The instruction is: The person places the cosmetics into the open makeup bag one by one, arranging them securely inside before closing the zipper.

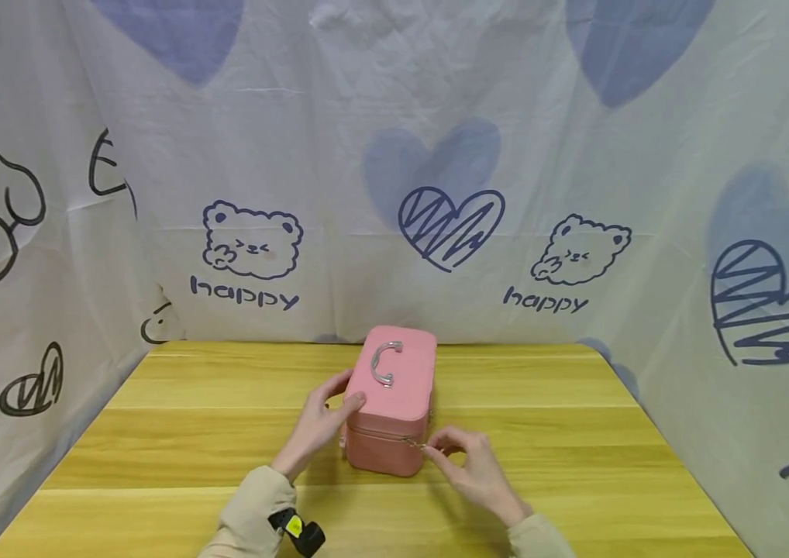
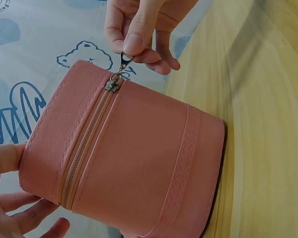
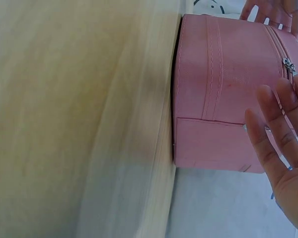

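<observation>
A pink box-shaped case (image 1: 394, 372) with a silver handle (image 1: 382, 364) on its lid stands upright on the wooden table. A zipper (image 2: 84, 148) runs round it below the lid; along the near face it looks zipped. My left hand (image 1: 325, 418) rests on the case's left near corner, thumb on the lid and fairly straight fingers against the side. At the right near corner, my right hand (image 1: 467, 465) pinches the metal zipper pull (image 2: 124, 60) between thumb and index finger. The other right fingers (image 3: 270, 119) are spread loosely beside the case.
The wooden table (image 1: 157, 449) extends around the case. Behind it and on both sides hangs a white cloth (image 1: 353, 263) printed with hearts and bears. A black band with a yellow-marked device (image 1: 297, 531) sits on the left sleeve.
</observation>
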Motion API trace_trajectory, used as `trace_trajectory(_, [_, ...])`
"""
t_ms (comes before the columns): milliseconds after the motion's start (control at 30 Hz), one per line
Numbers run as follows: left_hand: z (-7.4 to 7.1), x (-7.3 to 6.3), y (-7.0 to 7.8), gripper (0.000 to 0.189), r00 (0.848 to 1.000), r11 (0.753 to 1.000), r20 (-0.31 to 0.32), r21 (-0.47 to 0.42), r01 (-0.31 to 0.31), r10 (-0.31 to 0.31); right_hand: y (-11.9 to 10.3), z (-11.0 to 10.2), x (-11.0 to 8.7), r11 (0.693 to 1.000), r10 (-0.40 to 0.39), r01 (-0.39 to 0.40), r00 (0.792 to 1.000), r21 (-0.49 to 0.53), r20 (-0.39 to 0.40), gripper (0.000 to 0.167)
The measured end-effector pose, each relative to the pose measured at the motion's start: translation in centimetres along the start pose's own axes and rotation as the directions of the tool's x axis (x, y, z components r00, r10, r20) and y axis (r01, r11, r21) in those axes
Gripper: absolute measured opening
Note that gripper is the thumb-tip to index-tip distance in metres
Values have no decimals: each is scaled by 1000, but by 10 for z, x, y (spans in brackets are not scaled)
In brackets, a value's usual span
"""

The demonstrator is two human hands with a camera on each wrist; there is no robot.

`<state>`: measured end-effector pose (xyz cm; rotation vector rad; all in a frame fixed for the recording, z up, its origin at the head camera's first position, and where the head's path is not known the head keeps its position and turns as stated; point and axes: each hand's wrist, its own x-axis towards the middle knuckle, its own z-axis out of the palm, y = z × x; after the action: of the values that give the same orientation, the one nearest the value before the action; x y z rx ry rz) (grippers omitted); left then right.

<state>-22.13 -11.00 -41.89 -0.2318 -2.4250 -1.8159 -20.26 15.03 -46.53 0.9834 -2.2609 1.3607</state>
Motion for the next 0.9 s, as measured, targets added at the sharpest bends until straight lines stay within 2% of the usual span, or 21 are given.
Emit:
trace_trajectory(433, [-2, -1, 1, 58, 1000, 1000, 23, -20, 5, -4, 0, 0, -1, 997, 13, -11, 999, -78, 29, 6])
trace_trajectory(700, [-4, 0, -1, 59, 999, 1000, 42, -21, 8, -7, 0, -4, -3, 996, -3, 3, 1000, -93, -8, 5])
trace_trajectory(900, [-4, 2, -2, 57, 998, 1000, 59, -21, 4, -3, 2, -8, -3, 994, 24, -27, 999, -104, -28, 6])
